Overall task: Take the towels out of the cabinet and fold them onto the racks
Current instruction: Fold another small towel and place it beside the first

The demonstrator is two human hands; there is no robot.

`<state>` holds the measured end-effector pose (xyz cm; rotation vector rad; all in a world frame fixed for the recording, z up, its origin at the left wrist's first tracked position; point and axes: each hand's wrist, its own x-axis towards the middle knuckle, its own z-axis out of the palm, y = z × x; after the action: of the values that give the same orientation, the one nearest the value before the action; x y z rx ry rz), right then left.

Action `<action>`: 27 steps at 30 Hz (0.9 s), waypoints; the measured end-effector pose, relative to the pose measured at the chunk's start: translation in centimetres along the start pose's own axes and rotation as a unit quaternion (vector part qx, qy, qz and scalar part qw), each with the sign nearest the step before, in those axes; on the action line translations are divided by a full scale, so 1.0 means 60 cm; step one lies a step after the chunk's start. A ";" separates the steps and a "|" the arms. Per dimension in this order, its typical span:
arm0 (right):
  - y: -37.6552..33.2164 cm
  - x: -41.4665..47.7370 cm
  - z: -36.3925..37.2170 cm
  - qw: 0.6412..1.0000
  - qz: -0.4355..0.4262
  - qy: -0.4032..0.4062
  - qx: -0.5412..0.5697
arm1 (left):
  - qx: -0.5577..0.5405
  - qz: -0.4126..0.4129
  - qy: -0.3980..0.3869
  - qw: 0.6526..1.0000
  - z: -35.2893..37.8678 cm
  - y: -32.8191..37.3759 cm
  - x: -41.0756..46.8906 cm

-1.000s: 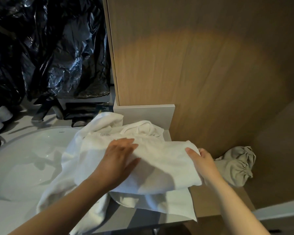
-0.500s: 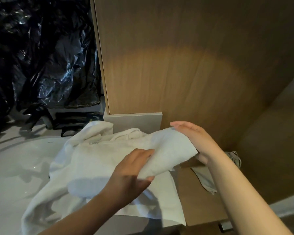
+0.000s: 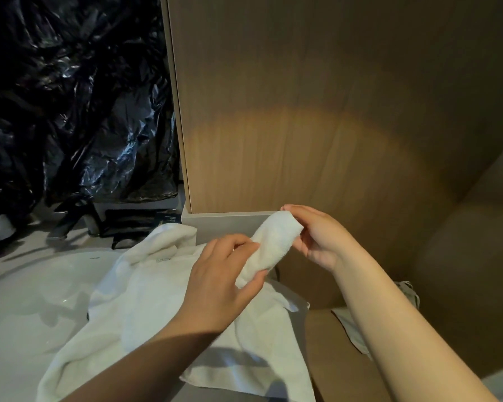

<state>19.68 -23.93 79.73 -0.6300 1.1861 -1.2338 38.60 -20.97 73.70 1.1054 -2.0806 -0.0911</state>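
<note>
Our hands are both clamped on a white towel (image 3: 145, 309). The left hand (image 3: 224, 280) pinches the lower end of a bunched fold and the right hand (image 3: 317, 236) pinches its upper end, so we hold the fold raised in front of the wooden cabinet (image 3: 302, 111). Below, the towel's loose remainder lies crumpled on the tabletop (image 3: 24, 253), with one side spilling over the rim of the sink (image 3: 35, 300). Black plastic sheeting (image 3: 70, 111) hangs at left.

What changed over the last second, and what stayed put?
The left hand, flat on the white towel a second ago, now pinches its raised part; the right hand has lifted that part up and holds its top. The rest stays draped over the sink rim.
</note>
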 end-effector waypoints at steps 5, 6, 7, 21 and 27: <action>-0.002 0.006 -0.013 0.997 -0.005 -0.068 0.024 | -0.117 -0.061 0.061 0.989 -0.021 -0.015 0.016; -0.002 0.005 -0.016 0.996 -0.008 -0.090 0.026 | -0.143 -0.086 0.068 0.984 -0.027 -0.016 0.019; -0.002 0.004 -0.019 0.993 -0.011 -0.114 0.024 | -0.163 -0.105 0.073 0.978 -0.033 -0.017 0.022; -0.002 0.009 0.037 0.959 -0.212 -0.083 -0.168 | -0.134 -0.069 0.013 0.989 -0.068 0.000 0.042; -0.028 -0.002 0.070 0.954 -0.219 -0.125 -0.160 | -0.025 -0.038 0.097 0.994 -0.084 0.007 0.058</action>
<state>22.92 -25.20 82.62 -1.3086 1.0688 -1.2842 40.44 -21.89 79.46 1.1178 -1.8553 -0.0694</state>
